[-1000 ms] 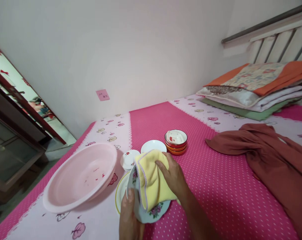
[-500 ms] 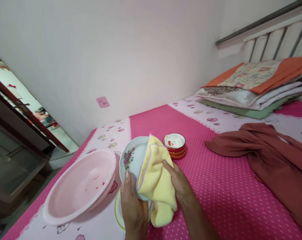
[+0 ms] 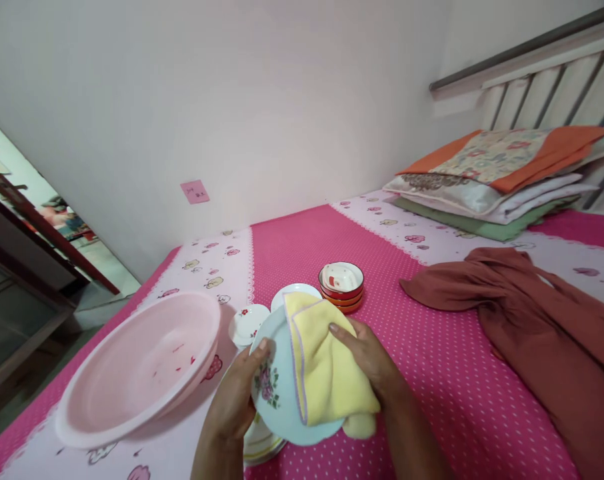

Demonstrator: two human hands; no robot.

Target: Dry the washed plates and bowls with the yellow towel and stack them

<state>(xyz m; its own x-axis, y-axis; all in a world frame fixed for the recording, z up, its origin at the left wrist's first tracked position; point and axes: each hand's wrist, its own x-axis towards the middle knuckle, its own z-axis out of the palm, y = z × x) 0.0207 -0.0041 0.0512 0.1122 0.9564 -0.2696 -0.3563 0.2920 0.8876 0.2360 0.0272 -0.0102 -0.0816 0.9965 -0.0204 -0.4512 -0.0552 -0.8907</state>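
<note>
**Plate (image 3: 285, 377) and cloth (image 3: 327, 367) held above a bed (image 3: 292, 250)**

The left hand (image 3: 235, 393) is closed on the left rim of the plate, its thumb lying on the upper face near a printed purple flower; the fingers beneath are mostly hidden. The right hand (image 3: 372, 357) is bent around the yellow cloth, thumb on top and the other fingers largely out of sight. The cloth covers the right part of the plate, which is tilted toward the viewer. Partly hidden below the plate lies a yellow-ringed dish (image 3: 259, 445). Just beyond the plate stand a small bowl (image 3: 249, 325) with red flowers and, to its right, a white plate (image 3: 297, 290), partly covered. Farther right is a stack of bowls (image 3: 341, 294), red above orange, with a small white dish (image 3: 335, 275) inside the topmost. At left rests a pink basin (image 3: 127, 373), red marks on its bottom. At right lie a rust-colored garment (image 3: 522, 333) and, behind it, a pile of pillows (image 3: 505, 177). A pink note (image 3: 195, 192) is fixed to the wall (image 3: 282, 113).
</note>
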